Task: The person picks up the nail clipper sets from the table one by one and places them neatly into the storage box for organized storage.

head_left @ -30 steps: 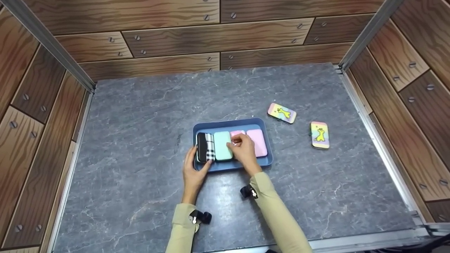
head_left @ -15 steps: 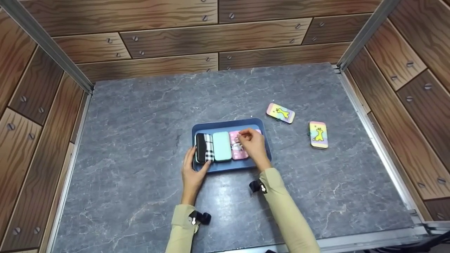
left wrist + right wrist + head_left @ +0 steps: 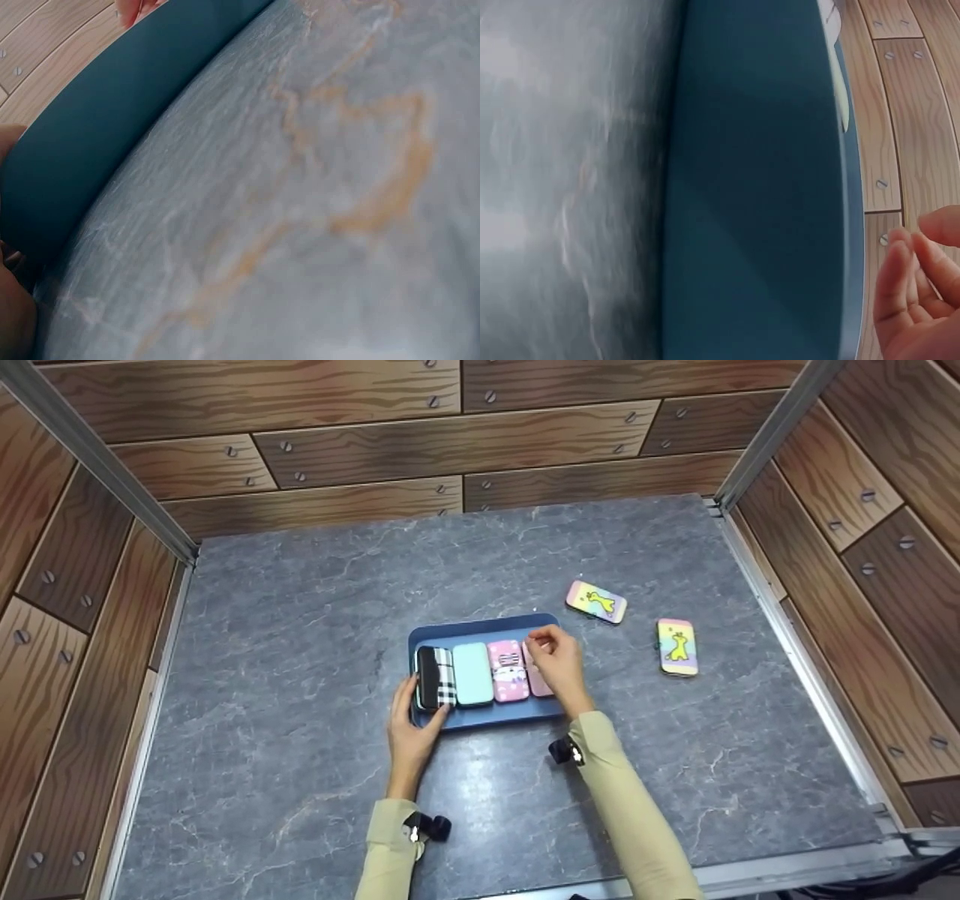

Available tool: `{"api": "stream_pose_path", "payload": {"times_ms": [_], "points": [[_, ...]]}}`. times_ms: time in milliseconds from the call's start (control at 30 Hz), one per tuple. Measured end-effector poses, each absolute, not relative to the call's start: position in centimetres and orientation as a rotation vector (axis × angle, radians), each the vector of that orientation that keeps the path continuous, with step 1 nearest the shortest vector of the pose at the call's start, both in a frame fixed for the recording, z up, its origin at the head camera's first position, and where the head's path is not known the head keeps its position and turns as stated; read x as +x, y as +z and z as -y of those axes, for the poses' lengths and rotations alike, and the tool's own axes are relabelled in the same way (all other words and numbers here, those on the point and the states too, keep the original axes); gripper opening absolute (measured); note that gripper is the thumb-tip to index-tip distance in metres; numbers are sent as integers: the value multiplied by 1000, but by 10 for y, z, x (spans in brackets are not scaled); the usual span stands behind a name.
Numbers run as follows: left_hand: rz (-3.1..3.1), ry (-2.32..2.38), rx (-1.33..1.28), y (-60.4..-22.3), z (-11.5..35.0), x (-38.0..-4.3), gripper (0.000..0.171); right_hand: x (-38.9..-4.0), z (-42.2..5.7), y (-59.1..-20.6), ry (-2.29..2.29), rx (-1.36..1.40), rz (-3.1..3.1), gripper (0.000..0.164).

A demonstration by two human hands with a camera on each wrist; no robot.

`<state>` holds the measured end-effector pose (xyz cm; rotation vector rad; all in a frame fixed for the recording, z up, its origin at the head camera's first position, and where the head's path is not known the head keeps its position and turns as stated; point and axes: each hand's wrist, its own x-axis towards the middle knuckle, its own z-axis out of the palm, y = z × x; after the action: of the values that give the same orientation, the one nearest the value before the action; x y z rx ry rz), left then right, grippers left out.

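Note:
A shallow blue tray holds a row of small cases: a black-and-plaid case, a mint case, a pink patterned case and a plain pink case. My left hand grips the tray's near left corner, fingers along the left side and thumb at the front rim beside the plaid case. Over the plain pink case hovers my right hand, covering part of it. Its fingers are loosely bent with tips close together, and nothing shows between them in the right wrist view.
Two pastel cases with a yellow giraffe lie right of the tray: a tilted giraffe case farther back and an upright giraffe case. Wood-patterned walls enclose the grey marbled table at the back and sides.
My right hand has moved rightward from the pink patterned case to the plain pink one, uncovering the patterned case. The left hand has stayed at the tray's corner.

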<state>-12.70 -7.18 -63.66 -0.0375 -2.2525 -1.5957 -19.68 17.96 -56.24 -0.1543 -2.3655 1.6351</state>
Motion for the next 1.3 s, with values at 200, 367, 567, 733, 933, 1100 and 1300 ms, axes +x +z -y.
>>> {"api": "stream_pose_path", "payload": {"times_ms": [200, 367, 567, 733, 933, 1100, 1300], "points": [[2262, -1603, -41, -636, 72, -127, 70, -203, -192, -561, 1480, -171, 2365, 5], [2264, -1601, -42, -635, 72, -127, 71, -208, -203, -560, 1433, -195, 2342, 8], [2260, -1601, -36, -636, 72, -128, 70, -214, -215, -564, 1402, -229, 2322, 7], [2262, -1595, -33, -637, 71, -128, 70, -217, -224, -568, 1338, -232, 2309, 6], [2250, -1592, -34, -637, 72, -128, 71, -223, -235, -571, 1244, -267, 2358, 7], [2250, -1615, -31, -636, 71, -129, 71, -230, -246, -576, 1162, -258, 2379, 8], [2261, -1576, -34, -637, 71, -129, 70, -237, -262, -583, 944, -208, 2400, 7]]}}
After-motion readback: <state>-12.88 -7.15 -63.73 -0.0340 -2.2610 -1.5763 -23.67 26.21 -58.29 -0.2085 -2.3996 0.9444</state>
